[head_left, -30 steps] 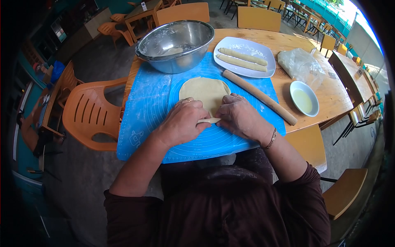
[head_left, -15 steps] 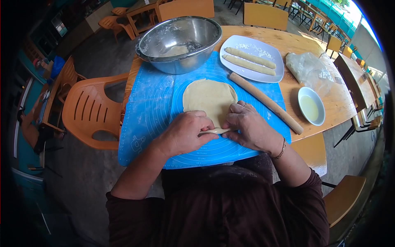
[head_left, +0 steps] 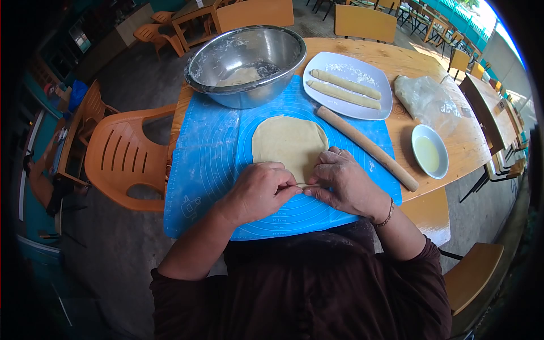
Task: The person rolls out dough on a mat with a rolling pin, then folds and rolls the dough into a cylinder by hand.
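Farthest to the left of the left hand stands an orange chair (head_left: 127, 153), well apart from it. Next comes the blue mat (head_left: 195, 153), which lies under both hands. Beyond the left hand, on the far side, is a steel bowl (head_left: 249, 101) with some pale dough (head_left: 241, 76) inside. The left hand (head_left: 258, 190) has its fingers bent, and its thumb and forefinger pinch the near edge of the dough sheet (head_left: 289, 141). This sheet lies flat on the mat, between the hands and just beyond them; its near edge is partly hidden by the fingers. The right hand (head_left: 348, 184) is curled in a similar way and pinches the same edge, close to the left fingertips. Beyond the right hand, a white plate (head_left: 385, 96) carries two dough strips (head_left: 345, 85). A rolling pin (head_left: 367, 147) lies slanting to the right of this hand. Farther right are a plastic bag (head_left: 425, 96) and, nearer, a small bowl (head_left: 429, 132) with yellowish liquid (head_left: 428, 154).
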Motion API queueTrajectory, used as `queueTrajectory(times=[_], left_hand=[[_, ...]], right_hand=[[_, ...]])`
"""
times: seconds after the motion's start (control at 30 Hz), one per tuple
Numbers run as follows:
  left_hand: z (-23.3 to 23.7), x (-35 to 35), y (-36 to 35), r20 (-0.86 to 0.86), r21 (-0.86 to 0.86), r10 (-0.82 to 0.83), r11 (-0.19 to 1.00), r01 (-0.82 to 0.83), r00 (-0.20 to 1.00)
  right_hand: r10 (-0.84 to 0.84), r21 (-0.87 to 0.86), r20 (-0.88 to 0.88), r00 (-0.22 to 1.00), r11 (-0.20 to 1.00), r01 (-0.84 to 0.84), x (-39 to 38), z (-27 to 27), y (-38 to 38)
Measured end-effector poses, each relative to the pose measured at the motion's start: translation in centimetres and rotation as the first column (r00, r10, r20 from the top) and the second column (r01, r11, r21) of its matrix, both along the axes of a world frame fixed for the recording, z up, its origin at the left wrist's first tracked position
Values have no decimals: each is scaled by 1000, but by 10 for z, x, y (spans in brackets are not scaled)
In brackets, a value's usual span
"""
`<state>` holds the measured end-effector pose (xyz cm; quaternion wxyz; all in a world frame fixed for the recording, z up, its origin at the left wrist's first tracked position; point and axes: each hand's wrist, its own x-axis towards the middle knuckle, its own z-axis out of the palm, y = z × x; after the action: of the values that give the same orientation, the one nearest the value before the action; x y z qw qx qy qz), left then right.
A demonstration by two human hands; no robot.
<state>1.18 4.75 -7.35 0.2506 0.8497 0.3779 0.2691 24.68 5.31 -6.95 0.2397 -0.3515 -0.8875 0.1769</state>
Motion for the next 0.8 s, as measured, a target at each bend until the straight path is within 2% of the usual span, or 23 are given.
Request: queueTrajectory(times=[0.07,0.1,0.17,0.2,0.27,0.37,0.5,0.57,0.7,0.8], left_hand=[[10,3,-4,0,-183,120,976,-118,993],[10,3,-4,-1,-184,122,976,-120,993],[9,2,-3,16,-119,62,991,-60,998],[7,2,-2,15,-121,62,991,-60,998],[1,2,1,24,65,-15,998,13,1000],[1,1,2,-35,134,1,991,4,999],[1,4,0,-37,169,60,984,-53,998],[-2,6,0,0,241,83,967,-81,997],[-5,6,1,-32,304,39,952,-27,999],[-6,7,2,-52,313,40,949,-21,998]], right_hand=[[-34,-64,-87,996,998,28,0,2,-2],[-32,-66,-88,996,997,27,0,0,-3],[-6,50,-136,991,999,13,1,-4,-8],[-6,49,-136,991,999,12,1,-6,-11],[-44,96,-62,997,994,49,2,-11,-14],[-61,146,-70,996,987,70,1,-17,-12],[-100,210,-72,992,971,113,-4,-16,-13],[-162,267,-92,982,946,181,-8,-12,-16],[-65,329,-112,992,939,98,-9,-16,-20],[-64,276,-18,998,959,67,-9,-21,-21]])
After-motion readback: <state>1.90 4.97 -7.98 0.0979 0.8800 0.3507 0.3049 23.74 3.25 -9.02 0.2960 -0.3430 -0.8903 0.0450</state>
